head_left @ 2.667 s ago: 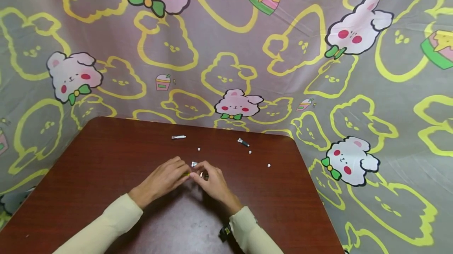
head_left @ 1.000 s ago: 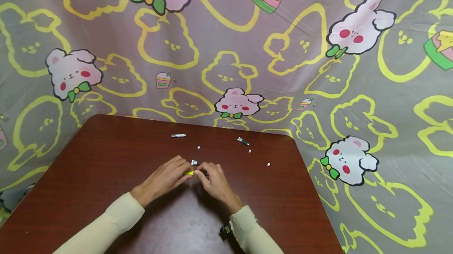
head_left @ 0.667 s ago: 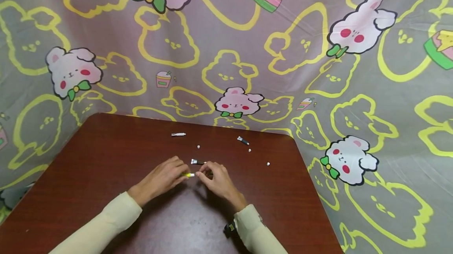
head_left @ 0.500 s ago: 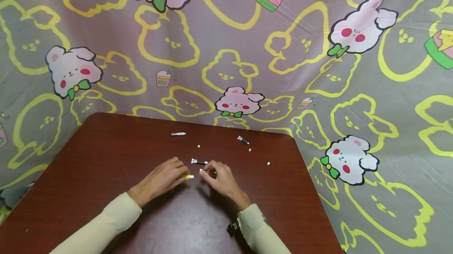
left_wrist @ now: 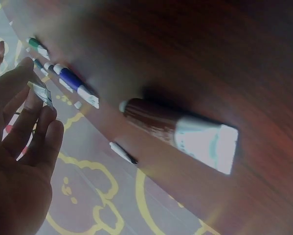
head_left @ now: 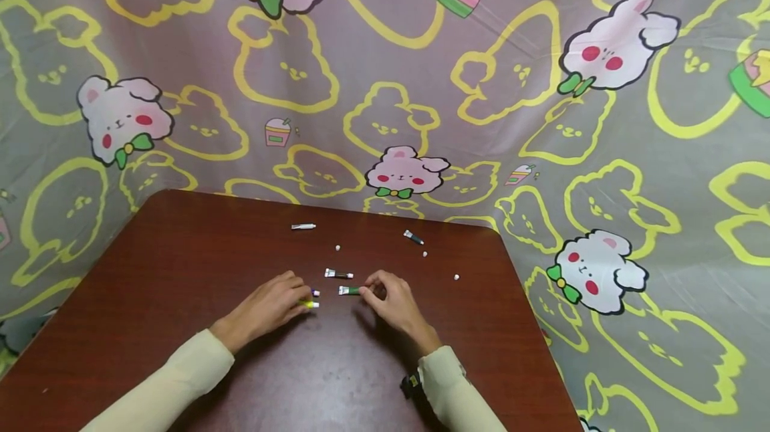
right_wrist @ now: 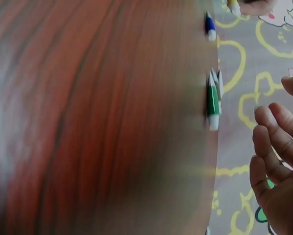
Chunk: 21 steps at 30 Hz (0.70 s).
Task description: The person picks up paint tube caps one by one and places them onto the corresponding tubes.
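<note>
Left hand [head_left: 265,308] rested on the table [head_left: 150,285] near its middle, fingers curled, tips pinching a small yellow tube [head_left: 309,304]; a blue-tipped tube [head_left: 315,293] lay touching or just beside those same fingertips, couldn't tell whether it was held. Left wrist view was blurred; it showed the left hand [left_wrist: 19,161] with a folded tube end between thumb and fingers, a blue tube [left_wrist: 73,83] lying near them, and a brown tube with white crimped end [left_wrist: 178,132] further out on the wood.

Right hand [head_left: 394,305] sat just to the right of the left one, apart from it; fingers bent, tips on the right end of a green tube [head_left: 349,291] that lay flat on the table, white cap end pointing left; grip looked like a light pinch. Right wrist view had the green tube [right_wrist: 213,100] lying on the wood and the right hand [right_wrist: 278,186] with relaxed fingers, tips out of frame; so hold not confirmed there.

Outward from the hands: a dark tube with white cap [head_left: 338,275] just behind the green one; a white tube [head_left: 303,226] near the far edge; a black-and-teal tube [head_left: 413,237] far right; three small white caps [head_left: 338,247] scattered between them, well apart. Cartoon-bear cloth [head_left: 541,118] hung behind and round the table.
</note>
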{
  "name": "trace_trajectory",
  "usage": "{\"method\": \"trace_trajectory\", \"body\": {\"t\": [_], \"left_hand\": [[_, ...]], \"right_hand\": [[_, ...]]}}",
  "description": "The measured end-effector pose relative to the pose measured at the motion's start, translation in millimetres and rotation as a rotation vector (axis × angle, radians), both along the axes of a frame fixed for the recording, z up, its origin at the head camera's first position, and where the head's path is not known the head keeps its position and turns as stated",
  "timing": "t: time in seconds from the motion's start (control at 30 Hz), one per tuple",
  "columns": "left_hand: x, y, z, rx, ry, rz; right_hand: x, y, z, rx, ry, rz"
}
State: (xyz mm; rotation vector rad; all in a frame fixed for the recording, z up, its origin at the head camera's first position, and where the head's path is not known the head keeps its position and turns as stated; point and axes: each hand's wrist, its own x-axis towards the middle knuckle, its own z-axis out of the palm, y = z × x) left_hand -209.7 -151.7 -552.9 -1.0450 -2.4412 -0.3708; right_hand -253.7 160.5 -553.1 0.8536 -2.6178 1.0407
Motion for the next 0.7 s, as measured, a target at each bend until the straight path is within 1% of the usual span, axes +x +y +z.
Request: {"method": "trace_trajectory", "body": {"t": [0.13, 0.3, 0.47, 0.7], "left_hand": [[0.6, -4.3, -2.6, -0.002, -0.012, 0.001], [0.6, -8.4, -4.8, -0.012, 0.003, -0.006], [1.1, -10.8, -7.2, -0.022, -0.002, -0.015], [1.4, -12.1, -12.1, -0.006, -0.001, -0.034]], "right_hand": [[-2.8, 9.4, -1.5, 0.009, -0.007, -0.028], [-6.6, 19.6, -3.5, 0.007, 0.022, -0.051], [-9.3, 30.4, -4.9, 0.006, 0.039, -0.075], [-13.2, 47.3, -5.2, 0.026, 0.012, -0.125]]}}
